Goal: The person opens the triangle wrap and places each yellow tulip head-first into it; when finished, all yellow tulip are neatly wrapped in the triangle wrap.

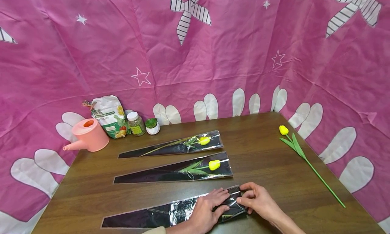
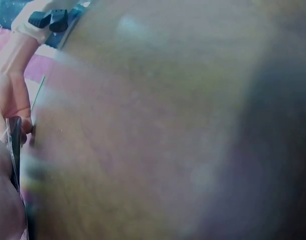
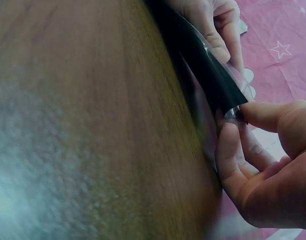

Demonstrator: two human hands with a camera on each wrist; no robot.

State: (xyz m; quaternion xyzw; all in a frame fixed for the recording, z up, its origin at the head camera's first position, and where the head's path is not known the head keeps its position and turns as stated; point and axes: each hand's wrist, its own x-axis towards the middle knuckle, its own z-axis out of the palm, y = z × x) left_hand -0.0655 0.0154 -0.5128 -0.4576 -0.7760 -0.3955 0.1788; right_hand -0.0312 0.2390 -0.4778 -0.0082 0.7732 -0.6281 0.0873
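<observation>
A long tapered flower sleeve (image 1: 137,216), black with a clear shiny front, lies along the table's near side. My left hand (image 1: 206,208) rests on it, fingers stretched towards the wide end. At that wide end my right hand (image 1: 261,202) pinches the edge between thumb and fingers. The right wrist view shows the black sheet (image 3: 208,70) lifted and bent at the mouth where the fingertips (image 3: 258,112) grip it. Beyond lie two similar sleeves (image 1: 134,177) (image 1: 128,155), each with a yellow tulip (image 1: 214,165) (image 1: 204,140) inside.
A loose yellow tulip (image 1: 300,151) with a green stem lies along the right edge of the brown table (image 1: 259,153). At the back left stand a pink watering can (image 1: 92,136), a white bag (image 1: 109,117), a lidded jar (image 1: 135,125) and a small potted plant (image 1: 152,126).
</observation>
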